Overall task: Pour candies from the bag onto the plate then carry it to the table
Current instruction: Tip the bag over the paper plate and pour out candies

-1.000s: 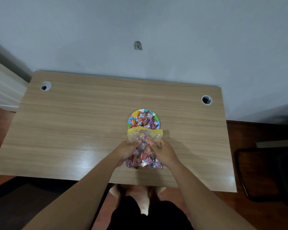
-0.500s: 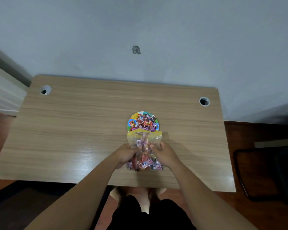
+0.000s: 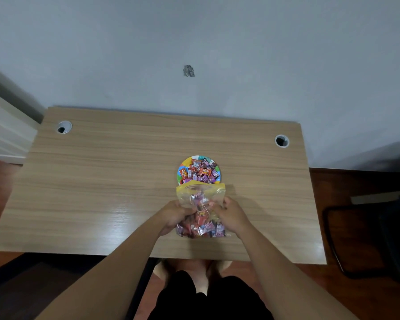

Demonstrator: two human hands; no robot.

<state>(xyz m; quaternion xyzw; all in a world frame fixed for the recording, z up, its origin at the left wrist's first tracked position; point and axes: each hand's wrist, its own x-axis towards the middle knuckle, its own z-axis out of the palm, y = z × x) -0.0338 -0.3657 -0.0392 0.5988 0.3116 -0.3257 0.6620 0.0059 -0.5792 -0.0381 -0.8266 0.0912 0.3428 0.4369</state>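
Head view, and it's both hands on the bag [image 3: 200, 205] right now. The clear zip bag with the yellow strip along its mouth lies on the tabletop [image 3: 102, 181], mouth pointing to twelve o'clock and touching the near rim of the plate [image 3: 184, 164]. The left hand [image 3: 176, 215] has its grip pinched on the bag's left side, the right hand [image 3: 231, 214] pinches the right side, fingers pressed into the plastic at about mid-height. Below the hands, toward six o'clock, the bag bulges with wrapped candies [image 3: 200, 228] in red, pink and purple; the stretch near the mouth looks mostly slack and clear. The plate, round with a colourful rim, sits just at twelve o'clock from the bag and carries a heap of loose sweets [image 3: 200, 170].

The tabletop's near edge runs close behind the bag's bottom. Wide bare wood spreads toward nine o'clock and some toward three o'clock. Two cable holes sit at the far corners, one at ten o'clock [image 3: 64, 127], one at two o'clock [image 3: 281, 141], well apart from the plate.
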